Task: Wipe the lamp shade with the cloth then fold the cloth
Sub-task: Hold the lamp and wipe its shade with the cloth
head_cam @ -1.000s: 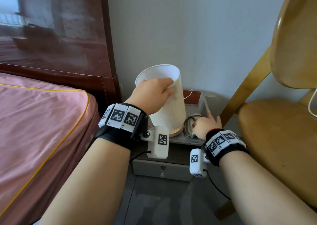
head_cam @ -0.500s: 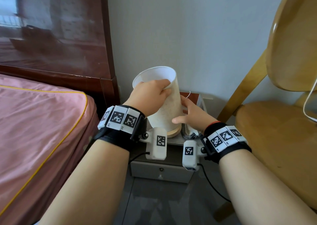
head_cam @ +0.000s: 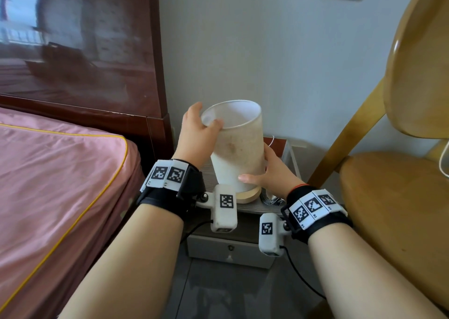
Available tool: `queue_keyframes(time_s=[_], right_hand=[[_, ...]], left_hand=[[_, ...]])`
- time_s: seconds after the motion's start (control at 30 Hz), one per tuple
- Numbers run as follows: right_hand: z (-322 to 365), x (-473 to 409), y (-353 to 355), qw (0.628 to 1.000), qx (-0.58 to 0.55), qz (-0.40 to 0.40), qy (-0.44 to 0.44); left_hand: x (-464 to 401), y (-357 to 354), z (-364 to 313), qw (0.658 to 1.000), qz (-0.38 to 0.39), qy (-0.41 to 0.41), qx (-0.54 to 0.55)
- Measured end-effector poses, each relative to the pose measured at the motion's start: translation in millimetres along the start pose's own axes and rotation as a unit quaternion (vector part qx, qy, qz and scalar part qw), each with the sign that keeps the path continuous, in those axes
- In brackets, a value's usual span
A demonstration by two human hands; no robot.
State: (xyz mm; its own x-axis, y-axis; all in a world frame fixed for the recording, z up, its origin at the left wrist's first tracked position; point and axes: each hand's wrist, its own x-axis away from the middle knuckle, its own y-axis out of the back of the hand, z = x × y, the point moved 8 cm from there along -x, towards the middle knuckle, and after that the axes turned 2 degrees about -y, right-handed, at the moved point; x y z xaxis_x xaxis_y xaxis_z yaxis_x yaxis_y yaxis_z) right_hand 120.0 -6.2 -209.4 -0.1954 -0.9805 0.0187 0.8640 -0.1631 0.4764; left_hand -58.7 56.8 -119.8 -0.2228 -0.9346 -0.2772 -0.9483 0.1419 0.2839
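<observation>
Head view: lamp shade (head_cam: 237, 146) upright on worktop (head_cam: 245, 208), slightly tilted.
Left hand (head_cam: 196, 136): curled over rim.
Right hand (head_cam: 273, 172): cupping lower side.
Cloth (head_cam: 269, 199): bunched beside base; fetch once shade steady.

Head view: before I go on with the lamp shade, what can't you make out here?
- Cloth: only a patterned scrap shows beside the lamp base; the right hand and wrist hide the rest.
- Right hand's fingers: behind the lamp shade, so their grip is unseen.
- Left hand: its thumb lies on the rim; the palm side is hidden.
- Nightstand top: largely covered by lamp and wrists.
- Chair: cut off by the right edge.
</observation>
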Motion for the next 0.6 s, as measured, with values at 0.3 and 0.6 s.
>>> queue_keyframes(time_s=[0.3, 0.6], right_hand=[[-1, -5, 14, 0.996, 0.084, -0.041, -0.014], [-4, -16, 15, 0.997, 0.035, -0.064, -0.031]], left_hand=[[7, -25, 43, 0.973, 0.119, 0.194, 0.024], [9, -35, 54, 0.966, 0.162, 0.189, 0.072]])
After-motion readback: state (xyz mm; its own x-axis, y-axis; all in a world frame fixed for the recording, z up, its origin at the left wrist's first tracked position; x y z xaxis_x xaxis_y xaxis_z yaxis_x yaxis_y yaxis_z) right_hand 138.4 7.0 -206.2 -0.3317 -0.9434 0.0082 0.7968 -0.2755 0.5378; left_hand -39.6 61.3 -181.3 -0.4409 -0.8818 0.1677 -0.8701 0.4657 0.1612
